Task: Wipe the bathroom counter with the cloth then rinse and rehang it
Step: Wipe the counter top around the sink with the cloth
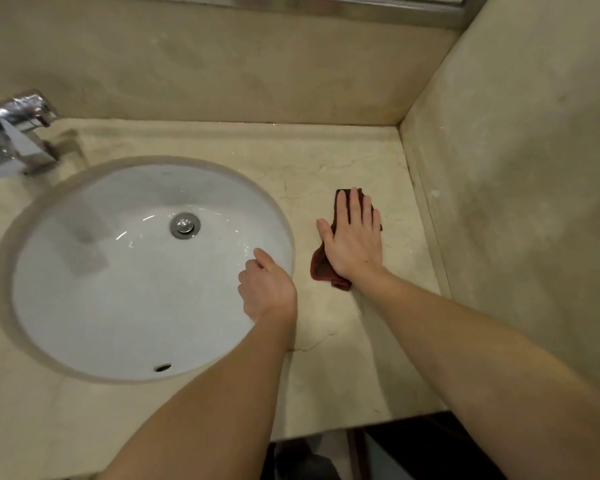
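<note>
The right hand [355, 237] is lying flat, fingers stretched and close together, pressing the dark red cloth [321, 263] down on the counter [371, 161] to the right of the sink [84, 306]. It is not gripping; the palm is simply pinning the cloth to the stone, and bunched folds are poking out by the wrist and past the fingertips. The left hand [267, 289] is resting over the right rim of the sink, fingers curled downward, and whether it is holding anything I cannot tell. The drain [185, 225] is sitting in the middle of the white bowl, and the tap [18, 133] is gleaming at the far left.
</note>
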